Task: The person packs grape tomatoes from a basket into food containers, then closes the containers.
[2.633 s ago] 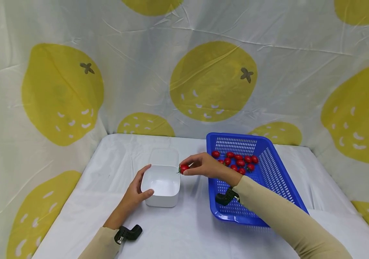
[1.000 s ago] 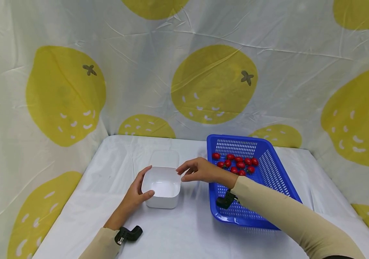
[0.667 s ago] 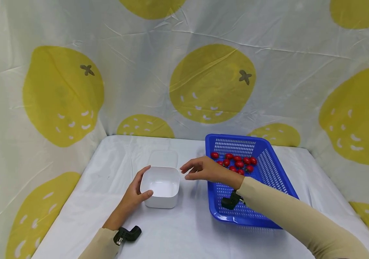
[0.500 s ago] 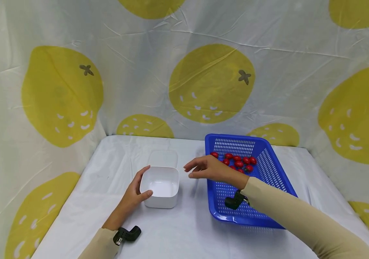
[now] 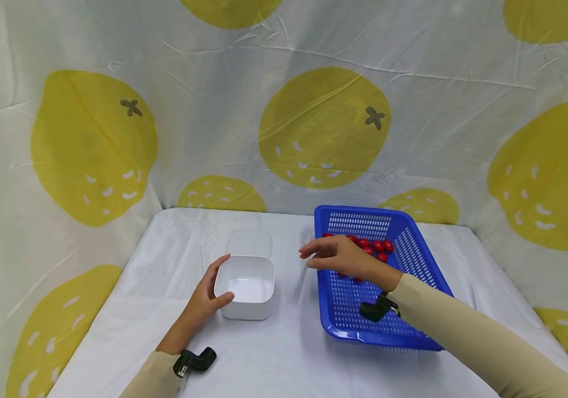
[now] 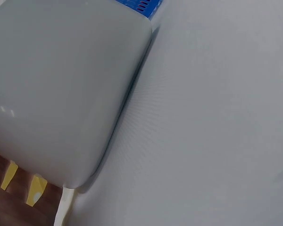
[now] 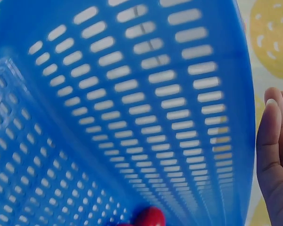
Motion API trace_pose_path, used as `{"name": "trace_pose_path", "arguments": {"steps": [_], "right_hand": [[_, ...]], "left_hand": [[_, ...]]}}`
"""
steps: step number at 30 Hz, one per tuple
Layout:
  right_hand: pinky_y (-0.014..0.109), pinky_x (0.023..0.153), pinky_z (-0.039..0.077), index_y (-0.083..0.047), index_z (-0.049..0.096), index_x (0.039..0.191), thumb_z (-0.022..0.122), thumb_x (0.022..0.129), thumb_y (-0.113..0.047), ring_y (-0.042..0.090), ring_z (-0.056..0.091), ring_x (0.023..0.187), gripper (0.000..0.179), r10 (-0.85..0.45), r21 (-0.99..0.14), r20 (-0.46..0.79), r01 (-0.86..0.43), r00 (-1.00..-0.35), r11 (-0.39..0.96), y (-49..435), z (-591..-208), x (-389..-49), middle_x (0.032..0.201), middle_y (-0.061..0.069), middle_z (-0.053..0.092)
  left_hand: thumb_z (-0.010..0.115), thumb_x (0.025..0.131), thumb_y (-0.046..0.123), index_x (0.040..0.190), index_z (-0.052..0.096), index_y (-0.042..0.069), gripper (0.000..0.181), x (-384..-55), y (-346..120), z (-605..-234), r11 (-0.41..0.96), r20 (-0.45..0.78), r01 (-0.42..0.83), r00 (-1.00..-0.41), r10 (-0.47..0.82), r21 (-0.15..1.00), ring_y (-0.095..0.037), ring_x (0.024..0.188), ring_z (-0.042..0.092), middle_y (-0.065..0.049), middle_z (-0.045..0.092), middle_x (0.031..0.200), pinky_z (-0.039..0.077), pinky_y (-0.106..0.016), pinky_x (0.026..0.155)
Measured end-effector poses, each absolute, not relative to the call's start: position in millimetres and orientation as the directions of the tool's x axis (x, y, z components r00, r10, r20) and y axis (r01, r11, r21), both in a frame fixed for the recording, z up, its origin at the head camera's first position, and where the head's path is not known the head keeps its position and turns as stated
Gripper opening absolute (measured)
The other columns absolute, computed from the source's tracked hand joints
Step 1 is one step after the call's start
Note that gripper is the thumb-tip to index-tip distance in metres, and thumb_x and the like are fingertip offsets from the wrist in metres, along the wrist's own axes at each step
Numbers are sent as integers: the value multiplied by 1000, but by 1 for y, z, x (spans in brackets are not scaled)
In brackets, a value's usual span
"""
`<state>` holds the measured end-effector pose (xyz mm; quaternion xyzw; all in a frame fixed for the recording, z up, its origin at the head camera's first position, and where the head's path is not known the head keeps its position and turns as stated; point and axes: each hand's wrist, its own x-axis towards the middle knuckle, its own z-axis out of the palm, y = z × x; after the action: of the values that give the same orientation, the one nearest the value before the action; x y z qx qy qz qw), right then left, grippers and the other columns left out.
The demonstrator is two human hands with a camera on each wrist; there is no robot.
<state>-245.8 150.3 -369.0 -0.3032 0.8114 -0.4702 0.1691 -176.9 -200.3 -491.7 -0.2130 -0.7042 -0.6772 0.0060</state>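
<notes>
My left hand (image 5: 210,296) holds a square white plastic box (image 5: 246,311) at its left side, thumb over the near rim and a finger along the far left corner. In the left wrist view the box's smooth wall (image 6: 61,84) fills the upper left. No red shows inside the box, though its near wall hides part of the floor. My right hand (image 5: 340,257) hovers over the left rim of a blue perforated basket (image 5: 331,326), fingers loosely bent with nothing between them. Several small red tomatoes (image 5: 387,246) lie in the basket, some hidden behind that hand.
A flat translucent square lid (image 5: 250,243) lies right behind the box. White cloth (image 5: 264,359) covers the table, and a lemon-print curtain (image 5: 204,127) hangs at its back edge. A black wrist camera (image 5: 375,308) on the right arm overlaps the basket.
The tomato pinched in my right hand 2.6 seconds ago at the box's right rim is out of sight. That hand has since moved right, over the basket. My left hand stays on the box.
</notes>
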Motion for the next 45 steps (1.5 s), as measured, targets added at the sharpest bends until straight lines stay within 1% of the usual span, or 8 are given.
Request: {"name": "trace_pose_path", "arguments": {"steps": [6, 13, 22, 25, 31, 35, 41, 45], "right_hand": [[31, 84, 54, -9, 66, 121, 71, 88, -21, 24, 65, 104, 35, -632, -878, 14, -312, -775, 364, 162, -371, -246, 117, 13, 67], [30, 84, 54, -7, 66, 122, 71, 89, -25, 22, 65, 104, 39, -597, -874, 8, -296, -802, 386, 177, -377, -250, 116, 8, 68], [31, 86, 54, -8, 66, 122, 71, 88, -24, 23, 65, 104, 37, -580, -877, 4, -282, -814, 390, 192, -382, -256, 117, 9, 67], [34, 89, 53, -9, 66, 122, 71, 88, -26, 23, 64, 106, 38, -566, -868, 0, -281, -824, 408, 196, -384, -258, 118, 9, 67], [42, 94, 50, -7, 65, 123, 71, 88, -28, 26, 62, 110, 41, -545, -849, -11, -280, -838, 448, 205, -389, -262, 120, 15, 65], [41, 94, 50, -7, 65, 123, 71, 89, -28, 25, 62, 109, 41, -538, -833, -21, -283, -843, 475, 211, -392, -263, 119, 14, 66], [44, 94, 49, -4, 65, 123, 71, 89, -27, 26, 62, 109, 41, -513, -802, -23, -290, -858, 522, 221, -396, -265, 118, 12, 66], [43, 92, 51, -5, 66, 122, 71, 88, -28, 27, 62, 108, 41, -492, -784, -41, -277, -870, 556, 230, -400, -266, 119, 12, 66]], "left_hand": [[67, 86, 10, 153, 23, 22, 80, -177, -200, -492, 17, 300, 318, -911, 284, 948, -18, 125, 43, -11, 36, 145, 46, -26, 94], [66, 86, 8, 153, 23, 20, 80, -177, -200, -493, 23, 302, 320, -912, 278, 947, -19, 124, 45, -13, 37, 144, 47, -26, 93], [66, 86, 10, 153, 24, 24, 80, -175, -199, -490, 16, 286, 303, -914, 286, 953, -19, 125, 43, -11, 36, 146, 46, -26, 94], [66, 86, 10, 153, 23, 23, 80, -175, -199, -490, 13, 292, 308, -912, 287, 951, -19, 125, 43, -10, 35, 146, 46, -26, 94], [66, 86, 9, 153, 22, 19, 81, -176, -198, -490, 4, 300, 314, -910, 285, 950, -17, 127, 41, -12, 34, 147, 44, -24, 96], [66, 86, 9, 153, 22, 19, 81, -175, -198, -491, 2, 299, 312, -910, 286, 950, -17, 127, 42, -12, 35, 146, 45, -25, 95], [66, 86, 10, 152, 23, 25, 80, -175, -199, -492, 17, 279, 296, -918, 282, 955, -18, 128, 41, -8, 35, 147, 44, -24, 96], [66, 86, 10, 153, 23, 24, 80, -176, -199, -491, 14, 281, 297, -917, 282, 955, -18, 130, 40, -8, 34, 148, 43, -23, 98]]}}
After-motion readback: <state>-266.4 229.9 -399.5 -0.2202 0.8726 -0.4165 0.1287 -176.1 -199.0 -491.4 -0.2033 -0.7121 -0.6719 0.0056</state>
